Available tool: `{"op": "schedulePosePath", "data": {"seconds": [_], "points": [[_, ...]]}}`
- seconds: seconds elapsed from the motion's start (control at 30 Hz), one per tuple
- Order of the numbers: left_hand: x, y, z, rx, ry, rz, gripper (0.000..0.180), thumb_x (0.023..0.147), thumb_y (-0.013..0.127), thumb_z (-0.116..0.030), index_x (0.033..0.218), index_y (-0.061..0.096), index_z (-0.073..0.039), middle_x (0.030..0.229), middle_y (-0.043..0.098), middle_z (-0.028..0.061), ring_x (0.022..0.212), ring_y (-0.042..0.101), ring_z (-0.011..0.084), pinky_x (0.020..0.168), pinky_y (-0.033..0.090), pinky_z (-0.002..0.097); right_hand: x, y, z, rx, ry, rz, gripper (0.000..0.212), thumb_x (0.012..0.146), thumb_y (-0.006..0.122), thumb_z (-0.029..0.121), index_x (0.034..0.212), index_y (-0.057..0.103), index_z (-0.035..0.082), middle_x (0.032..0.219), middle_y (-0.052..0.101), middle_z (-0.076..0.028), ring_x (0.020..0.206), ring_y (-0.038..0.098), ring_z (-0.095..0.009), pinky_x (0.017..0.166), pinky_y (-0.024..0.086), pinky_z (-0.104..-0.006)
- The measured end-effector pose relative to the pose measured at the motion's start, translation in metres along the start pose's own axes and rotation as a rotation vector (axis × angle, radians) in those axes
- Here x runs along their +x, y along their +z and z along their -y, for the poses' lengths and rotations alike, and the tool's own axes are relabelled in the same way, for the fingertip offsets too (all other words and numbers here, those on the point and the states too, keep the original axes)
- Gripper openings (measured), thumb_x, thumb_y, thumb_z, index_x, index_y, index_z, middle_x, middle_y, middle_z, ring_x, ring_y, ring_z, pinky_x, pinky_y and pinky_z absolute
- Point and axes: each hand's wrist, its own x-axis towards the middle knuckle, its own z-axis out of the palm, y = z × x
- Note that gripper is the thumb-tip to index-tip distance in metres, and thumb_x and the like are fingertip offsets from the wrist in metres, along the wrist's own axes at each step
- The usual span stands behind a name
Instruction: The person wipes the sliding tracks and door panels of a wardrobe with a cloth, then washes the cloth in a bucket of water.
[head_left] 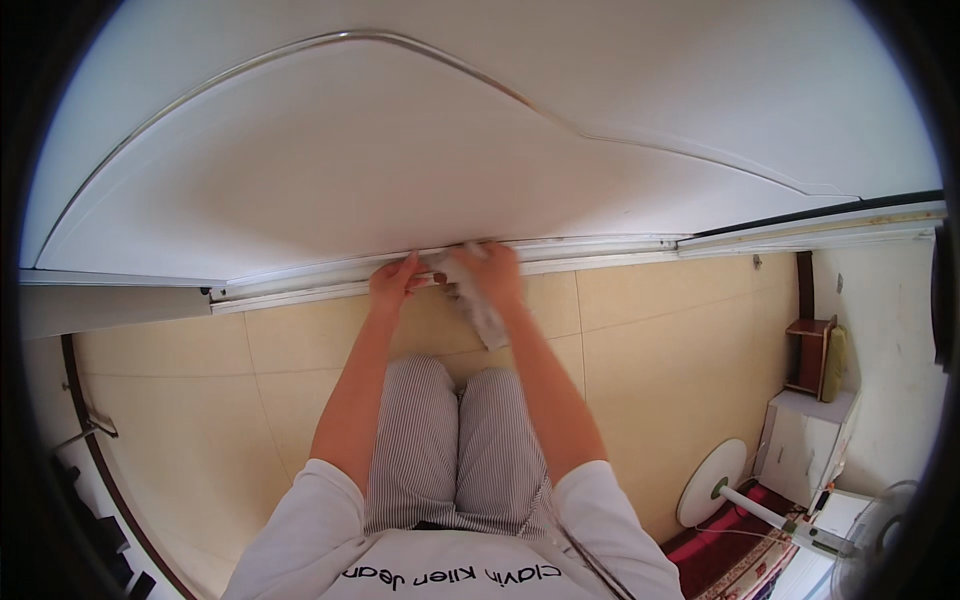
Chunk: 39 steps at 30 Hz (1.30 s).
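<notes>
Greyish cloth [484, 318]: blurred, twelve o'clock from the striped knees [418, 388], upper end at the white track [575, 255]. Right hand [490, 272]: bunched round that end. Left hand [392, 279]: eleven o'clock, fingers bent; whether pinching, I cannot tell. Fan [762, 510]: four o'clock, cut off.
</notes>
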Motion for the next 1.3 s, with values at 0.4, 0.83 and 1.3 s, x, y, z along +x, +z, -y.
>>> {"op": "schedulePosePath", "data": {"seconds": [0.4,0.83,1.3], "points": [[-0.002,-0.01,-0.011,-0.006,0.043,-0.137,0.026,0.078,0.074,-0.024,0.075,0.064,0.0,0.071,0.066,0.0075,0.054,0.06,0.0126,0.046,0.039,0.0209,0.015,-0.065,-0.074,-0.116,0.338,-0.383,0.047,0.067,0.073,0.046,0.075,0.064,0.0,0.062,0.06,-0.018,0.058,0.057,-0.035,0.056,0.043,-0.0424],[0.0,-0.031,-0.011,0.033,0.077,-0.173,0.026,0.08,0.072,-0.026,0.081,0.065,0.0,0.074,0.067,0.0058,0.055,0.06,0.0109,0.043,0.032,0.0191,-0.006,-0.017,-0.044,-0.058,0.006,-0.25,0.035,0.086,0.056,0.038,0.092,0.059,0.005,0.071,0.061,-0.022,0.07,0.059,-0.041,0.061,0.045,-0.0494],[-0.029,0.071,0.009,0.146,-0.014,0.139,0.056,0.086,0.053,-0.054,0.11,0.047,-0.004,0.078,0.064,0.0089,0.054,0.062,0.0159,0.04,0.036,0.0229,-0.019,-0.025,-0.04,-0.218,0.154,-0.331,0.05,0.075,0.058,0.006,0.121,0.039,-0.005,0.121,0.045,-0.025,0.1,0.053,-0.042,0.078,0.047,-0.0477]]}}
